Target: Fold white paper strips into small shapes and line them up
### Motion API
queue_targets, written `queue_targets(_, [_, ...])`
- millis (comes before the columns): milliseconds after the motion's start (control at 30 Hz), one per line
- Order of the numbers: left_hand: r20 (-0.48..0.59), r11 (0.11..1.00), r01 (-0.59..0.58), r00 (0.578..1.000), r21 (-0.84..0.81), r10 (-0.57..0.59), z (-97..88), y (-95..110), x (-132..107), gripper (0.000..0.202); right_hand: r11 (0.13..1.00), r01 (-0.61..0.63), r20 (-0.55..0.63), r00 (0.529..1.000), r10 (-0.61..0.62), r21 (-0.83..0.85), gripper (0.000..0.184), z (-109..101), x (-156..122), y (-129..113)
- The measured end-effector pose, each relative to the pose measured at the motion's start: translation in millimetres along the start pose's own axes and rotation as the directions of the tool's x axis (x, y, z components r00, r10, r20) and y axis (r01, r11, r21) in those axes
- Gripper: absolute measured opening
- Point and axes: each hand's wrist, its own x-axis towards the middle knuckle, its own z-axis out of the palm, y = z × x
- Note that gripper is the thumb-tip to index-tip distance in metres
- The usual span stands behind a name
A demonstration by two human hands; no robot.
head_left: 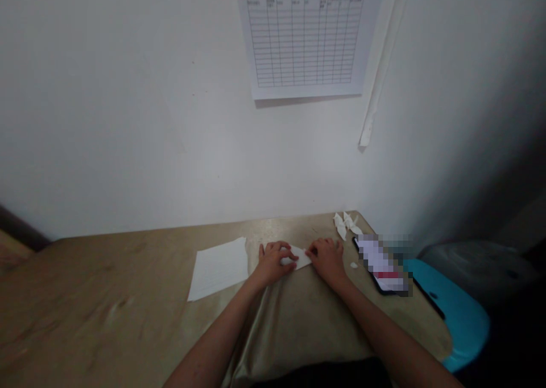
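Observation:
A small folded piece of white paper (300, 257) lies on the tan table (106, 297) near its far edge. My left hand (273, 261) rests on the paper's left part with curled fingers pressing it down. My right hand (327, 258) pinches the paper's right end, fingers bent together. Both forearms reach in from the bottom of the view.
A larger white sheet (219, 267) lies left of my hands. Folded white paper shapes (346, 224) sit at the table's far right corner, beside a phone (381, 265). A blue stool seat (456, 314) stands right of the table. A printed grid chart (305, 38) hangs on the wall.

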Motion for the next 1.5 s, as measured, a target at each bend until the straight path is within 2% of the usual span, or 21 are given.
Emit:
queue_targets(133, [-0.004, 0.999, 0.032, 0.999, -0.002, -0.032, -1.6, 5.1, -0.6, 0.022, 1.000, 0.010, -0.008, 1.000, -0.010, 0.009, 0.014, 1.4, -0.2, 1.3])
queue_targets(600, [-0.003, 0.999, 0.040, 0.999, -0.004, -0.040, -5.3, 11.3, -1.7, 0.026, 1.000, -0.004, 0.002, 1.000, 0.004, 0.014, 0.011, 2.1, 0.2, 0.9])
queue_targets(833, [0.015, 1.000, 0.009, 1.000, 0.030, -0.010, -5.1, 9.9, -2.7, 0.038, 0.999, -0.008, -0.014, 1.000, 0.009, 0.041, 0.009, 4.4, -0.2, 3.8])
queue_targets(1200, [0.027, 0.998, -0.024, 0.999, 0.062, 0.022, -2.8, 4.6, -5.4, 0.027, 0.996, 0.061, 0.049, 0.997, -0.065, 0.071, 0.015, 0.1, -0.6, 10.2])
queue_targets(1500, [0.023, 0.997, -0.018, 1.000, 0.070, 0.017, -2.0, 3.9, -4.0, 0.028, 0.993, 0.082, 0.036, 0.996, -0.086, 0.087, 0.016, -1.4, -2.5, 10.5])
